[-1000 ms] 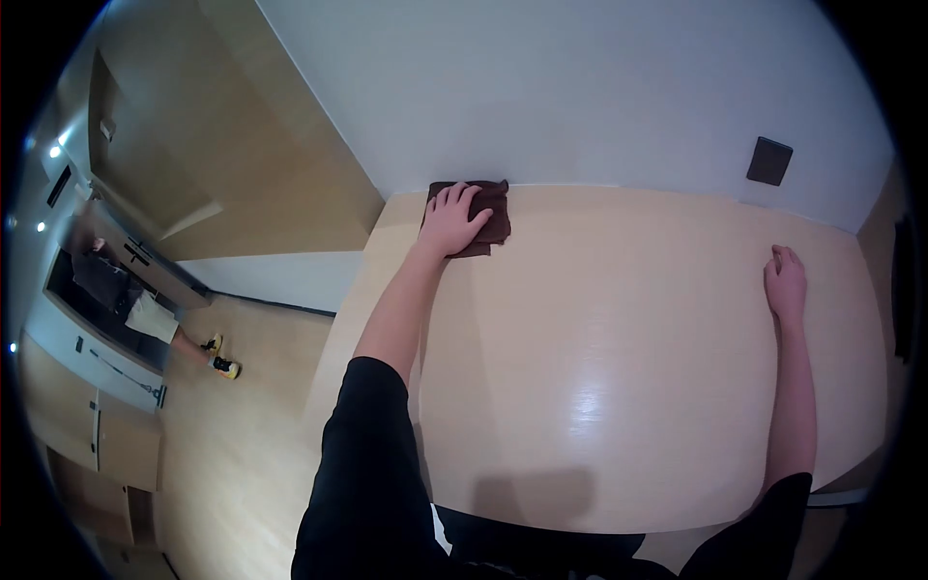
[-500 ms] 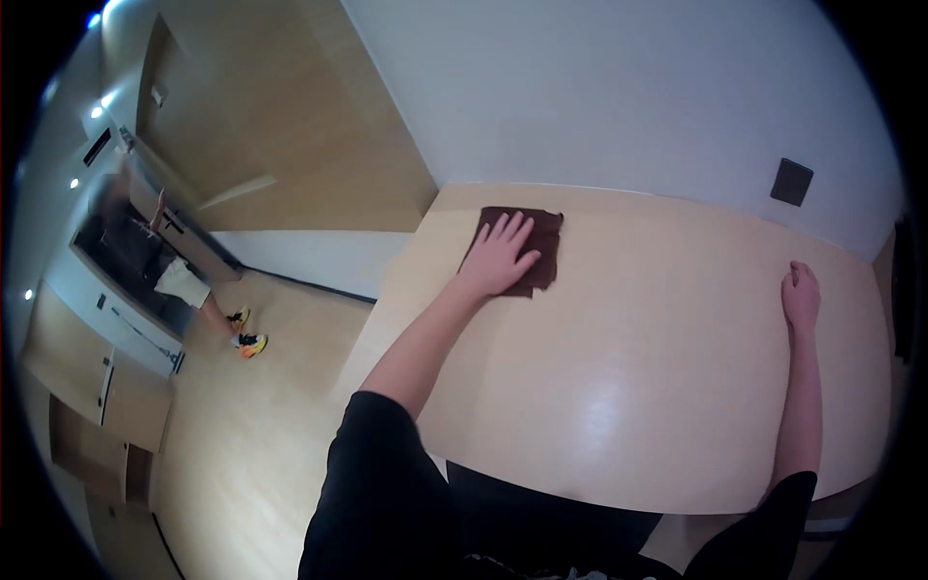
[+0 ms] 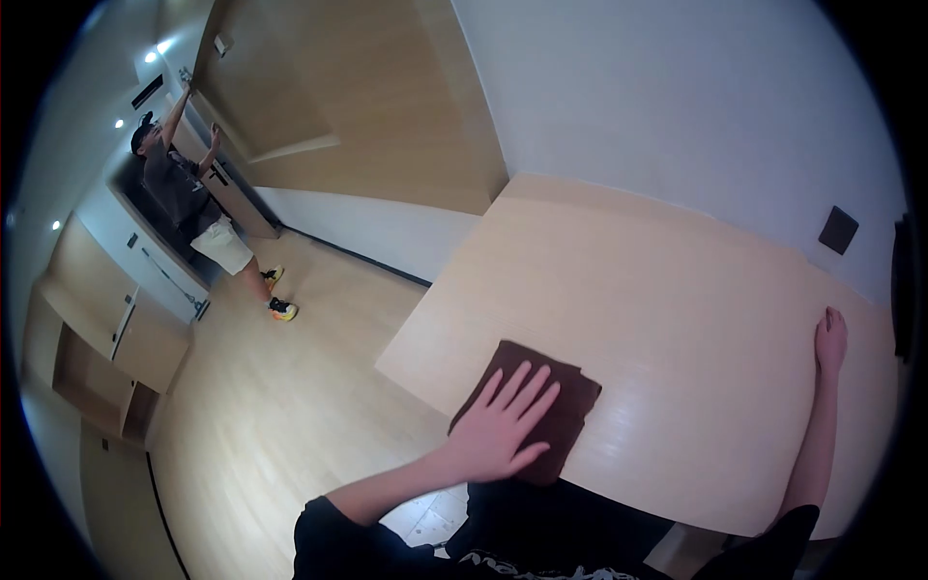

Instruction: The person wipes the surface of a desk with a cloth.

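Observation:
My left hand (image 3: 503, 425) lies flat with its fingers spread on a folded dark brown cloth (image 3: 568, 401), near the front left edge of the pale wooden table (image 3: 657, 290). The cloth rests on the tabletop, its lower part reaching the table's near edge. At the right side of the table, my right hand (image 3: 830, 340) rests on the surface with its fingers curled together. Nothing shows in it.
A white wall with a dark square plate (image 3: 838, 230) stands behind the table. Across the floor at the left, a person (image 3: 198, 198) stands by a doorway with arms raised. A mop (image 3: 198, 304) and wooden cabinets (image 3: 150, 338) are at the far left.
My left hand and the cloth have moved from the table's back left toward me, to the near edge. The view has turned left. The other person's arms are now raised higher.

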Available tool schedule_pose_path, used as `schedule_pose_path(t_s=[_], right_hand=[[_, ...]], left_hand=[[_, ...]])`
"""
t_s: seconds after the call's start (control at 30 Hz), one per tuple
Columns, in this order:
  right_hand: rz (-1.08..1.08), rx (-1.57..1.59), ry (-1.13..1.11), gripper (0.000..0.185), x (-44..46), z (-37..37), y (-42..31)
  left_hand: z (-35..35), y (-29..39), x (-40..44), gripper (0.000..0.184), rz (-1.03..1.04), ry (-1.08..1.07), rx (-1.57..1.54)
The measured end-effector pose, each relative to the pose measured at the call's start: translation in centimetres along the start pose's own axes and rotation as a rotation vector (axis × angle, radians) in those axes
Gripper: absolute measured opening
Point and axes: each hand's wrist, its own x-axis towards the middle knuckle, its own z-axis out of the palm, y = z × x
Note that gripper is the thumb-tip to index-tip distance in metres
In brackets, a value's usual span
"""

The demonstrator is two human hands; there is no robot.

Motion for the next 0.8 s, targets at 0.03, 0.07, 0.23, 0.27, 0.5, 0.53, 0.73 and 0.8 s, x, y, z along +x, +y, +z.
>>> schedule_pose_path(t_s=[0.03,0.07,0.23,0.27,0.5,0.53,0.73,0.8], right_hand=[[-0.006,0.004,0.002,0.033,0.2,0.4,0.7],[-0.007,0.024,0.005,0.033,0.3,0.9,1.4],[-0.007,0.079,-0.046,0.034,0.4,0.5,1.0],[-0.005,0.048,-0.051,0.034,0.4,0.3,0.8],[0.004,0.031,-0.065,0.035,0.7,0.4,1.9],[-0.002,0.033,-0.066,0.035,0.7,0.1,1.0],[0.038,0.129,-0.085,0.035,0.0,-2.0,0.8],[0.04,0.165,-0.047,0.034,-0.2,-2.6,1.6]], left_hand=[[0.1,0.7,-0.7,0.072,-0.015,0.017,-0.025],[0.3,1.2,-1.3,0.072,-0.028,0.034,-0.048],[1.3,1.5,-1.7,0.068,-0.044,0.111,-0.055],[1.2,1.4,-1.6,0.068,-0.047,0.115,-0.051],[0.0,0.3,0.3,0.068,0.036,0.083,-0.039],[0.0,-0.1,1.3,0.068,0.069,0.079,-0.029],[1.3,-1.5,8.2,0.066,0.14,0.135,-0.037],[1.1,-1.0,10.6,0.065,0.12,0.187,-0.031]])
